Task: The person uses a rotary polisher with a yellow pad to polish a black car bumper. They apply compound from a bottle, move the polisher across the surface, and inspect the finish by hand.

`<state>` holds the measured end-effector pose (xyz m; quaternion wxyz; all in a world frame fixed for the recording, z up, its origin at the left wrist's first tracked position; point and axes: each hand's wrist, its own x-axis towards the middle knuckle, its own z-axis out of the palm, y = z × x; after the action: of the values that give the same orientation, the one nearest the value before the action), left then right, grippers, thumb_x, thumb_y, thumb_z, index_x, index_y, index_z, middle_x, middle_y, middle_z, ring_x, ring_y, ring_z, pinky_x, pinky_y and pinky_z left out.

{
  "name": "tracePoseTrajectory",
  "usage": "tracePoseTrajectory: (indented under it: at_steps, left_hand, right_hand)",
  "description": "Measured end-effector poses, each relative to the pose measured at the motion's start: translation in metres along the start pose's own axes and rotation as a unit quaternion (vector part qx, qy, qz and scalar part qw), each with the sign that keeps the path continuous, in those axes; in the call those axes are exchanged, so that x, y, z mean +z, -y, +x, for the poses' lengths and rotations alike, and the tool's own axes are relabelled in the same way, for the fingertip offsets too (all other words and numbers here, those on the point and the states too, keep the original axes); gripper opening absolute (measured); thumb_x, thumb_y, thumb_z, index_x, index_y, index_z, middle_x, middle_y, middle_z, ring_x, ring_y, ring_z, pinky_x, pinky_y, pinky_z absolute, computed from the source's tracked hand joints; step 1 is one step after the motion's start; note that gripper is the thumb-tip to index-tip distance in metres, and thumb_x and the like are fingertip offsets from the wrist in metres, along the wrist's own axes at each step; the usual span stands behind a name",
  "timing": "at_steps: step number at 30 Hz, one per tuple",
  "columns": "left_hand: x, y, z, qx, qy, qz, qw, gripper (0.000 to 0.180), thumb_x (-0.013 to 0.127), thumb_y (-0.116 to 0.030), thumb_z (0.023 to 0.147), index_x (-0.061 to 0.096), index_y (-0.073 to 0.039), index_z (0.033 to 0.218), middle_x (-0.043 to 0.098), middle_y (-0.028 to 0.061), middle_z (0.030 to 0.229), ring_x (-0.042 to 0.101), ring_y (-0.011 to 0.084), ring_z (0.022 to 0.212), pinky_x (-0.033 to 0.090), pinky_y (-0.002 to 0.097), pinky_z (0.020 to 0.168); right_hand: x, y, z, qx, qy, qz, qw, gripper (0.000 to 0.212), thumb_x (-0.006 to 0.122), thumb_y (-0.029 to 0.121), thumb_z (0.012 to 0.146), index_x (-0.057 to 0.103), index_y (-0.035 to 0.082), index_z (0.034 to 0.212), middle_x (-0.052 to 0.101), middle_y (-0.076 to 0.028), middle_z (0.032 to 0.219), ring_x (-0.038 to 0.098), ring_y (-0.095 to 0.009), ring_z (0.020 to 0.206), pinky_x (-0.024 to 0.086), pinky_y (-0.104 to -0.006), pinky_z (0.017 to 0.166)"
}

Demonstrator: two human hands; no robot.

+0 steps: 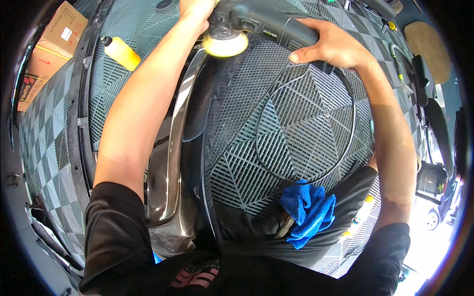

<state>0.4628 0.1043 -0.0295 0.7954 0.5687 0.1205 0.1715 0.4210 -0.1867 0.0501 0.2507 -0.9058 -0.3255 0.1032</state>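
A black power polisher (269,30) lies across the top of the view, held in both my hands. My left hand (194,11) is closed on its head end, partly cut off by the upper edge. Around the rear of its body wraps my right hand (332,45), thumb on the near side. The yellow foam pad (225,46) faces down at the far end of a long glossy dark car body part (195,111); whether it touches the surface I cannot tell. A black cord (354,123) hangs in a loop below the right hand.
A crumpled blue cloth (310,209) rests on my leg. Left of my left forearm, a yellow bottle (122,53) lies on the grey tiled floor (247,172). Beyond a long dark strip (79,98) stands a cardboard box (61,37). Wheeled equipment (432,180) stands at right.
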Motion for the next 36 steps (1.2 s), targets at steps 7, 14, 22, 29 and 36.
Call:
tracePoseTrajectory:
  at_steps: [7,14,22,29,36]
  left_hand:
    - [-0.068,-0.004,-0.008,0.014,0.110,0.093,0.989,0.055,0.050,-0.046,0.103,0.059,0.001,0.131,0.059,0.0170,0.134,0.053,0.0252,0.126,0.037,0.0422,0.110]
    - [-0.151,-0.005,-0.172,0.143,0.329,0.504,0.786,0.078,0.029,-0.064,0.104,0.034,-0.012,0.162,0.021,0.0194,0.169,0.014,0.0402,0.156,0.012,0.0545,0.126]
    - [-0.175,-0.027,-0.242,0.121,0.375,0.597,0.698,0.094,0.044,-0.077,0.094,0.030,-0.016,0.164,0.013,0.0199,0.171,0.010,0.0459,0.156,0.012,0.0596,0.125]
    - [-0.186,-0.051,-0.281,0.155,0.375,0.628,0.664,0.096,0.056,-0.074,0.090,0.037,-0.012,0.161,0.019,0.0229,0.168,0.015,0.0486,0.154,0.018,0.0597,0.124]
    - [-0.200,-0.075,-0.300,0.154,0.377,0.629,0.662,0.101,0.048,-0.080,0.089,0.039,-0.007,0.159,0.025,0.0244,0.166,0.022,0.0488,0.152,0.019,0.0588,0.124]
  right_hand:
    - [-0.007,-0.006,0.013,0.049,-0.017,-0.004,0.999,0.066,0.083,0.030,0.068,0.069,0.000,0.125,0.074,-0.013,0.100,0.067,-0.023,0.094,0.051,-0.0340,0.088]
    - [-0.013,0.003,-0.004,0.045,0.025,0.028,0.998,0.073,0.082,0.026,0.069,0.064,-0.002,0.135,0.069,-0.010,0.104,0.063,-0.020,0.097,0.048,-0.0324,0.091]
    - [0.005,0.029,-0.018,0.059,0.002,0.043,0.997,0.070,0.082,0.027,0.068,0.067,0.003,0.131,0.073,-0.011,0.101,0.066,-0.021,0.095,0.050,-0.0327,0.088]
    - [0.002,0.051,-0.038,0.046,0.024,0.044,0.998,0.069,0.083,0.024,0.067,0.067,0.000,0.129,0.073,-0.011,0.103,0.066,-0.020,0.096,0.050,-0.0324,0.090]
    - [0.010,0.071,-0.051,0.042,0.073,0.098,0.992,0.067,0.083,0.018,0.069,0.065,0.000,0.132,0.073,-0.009,0.106,0.066,-0.018,0.098,0.050,-0.0324,0.093]
